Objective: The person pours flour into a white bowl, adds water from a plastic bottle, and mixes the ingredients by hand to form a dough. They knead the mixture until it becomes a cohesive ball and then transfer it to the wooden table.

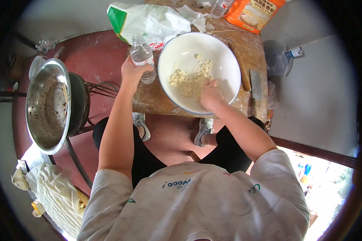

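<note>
My left hand (134, 70) is closed around a clear plastic bottle (141, 54), uncapped and upright beside the bowl's left side. A large white enamel bowl (226, 57) with a blue rim stands on the wooden table. In it lies crumbly, pale yellow flour dough (187, 79). My right hand (211, 95) reaches into the bowl at the dough's lower right edge; its fingers are blurred and partly hidden, so whether they grip any dough is unclear.
Behind the bowl lies a white and green flour bag (157, 22). An orange bag (255, 13) and another bottle (220, 8) stand at the back. Right of the bowl are a wooden stick (240, 66) and a flat metal scraper (255, 84). A stained metal basin (48, 105) is at left.
</note>
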A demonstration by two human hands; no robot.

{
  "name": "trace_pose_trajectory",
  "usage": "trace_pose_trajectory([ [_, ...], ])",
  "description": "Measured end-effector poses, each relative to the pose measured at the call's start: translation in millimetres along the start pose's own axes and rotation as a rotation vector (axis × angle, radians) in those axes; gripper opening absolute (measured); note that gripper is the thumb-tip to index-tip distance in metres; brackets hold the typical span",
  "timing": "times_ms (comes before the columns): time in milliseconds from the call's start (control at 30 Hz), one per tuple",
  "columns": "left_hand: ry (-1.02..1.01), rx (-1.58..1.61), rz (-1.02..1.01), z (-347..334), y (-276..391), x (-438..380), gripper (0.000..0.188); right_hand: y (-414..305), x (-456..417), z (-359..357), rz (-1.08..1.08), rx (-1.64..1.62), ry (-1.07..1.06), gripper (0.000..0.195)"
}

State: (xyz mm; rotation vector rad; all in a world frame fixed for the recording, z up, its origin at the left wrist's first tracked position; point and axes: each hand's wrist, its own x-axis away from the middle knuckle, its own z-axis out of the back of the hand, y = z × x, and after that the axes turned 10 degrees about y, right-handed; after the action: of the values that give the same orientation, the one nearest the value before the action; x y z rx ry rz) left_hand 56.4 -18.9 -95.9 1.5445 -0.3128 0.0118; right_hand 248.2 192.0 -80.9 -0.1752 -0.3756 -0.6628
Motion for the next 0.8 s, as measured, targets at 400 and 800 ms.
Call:
trace_pose_trajectory([
  [400,-0.032,0.187,-0.165,12.2,27.5,25.1,0.054,-39.9,-83.5,17.4,0.113,-0.463,0.451,0.072],
  [800,-0.053,-0.463,-0.486,23.4,78.3,70.3,0.057,31.5,-80.8,-30.5,0.406,-0.462,0.492,0.022],
])
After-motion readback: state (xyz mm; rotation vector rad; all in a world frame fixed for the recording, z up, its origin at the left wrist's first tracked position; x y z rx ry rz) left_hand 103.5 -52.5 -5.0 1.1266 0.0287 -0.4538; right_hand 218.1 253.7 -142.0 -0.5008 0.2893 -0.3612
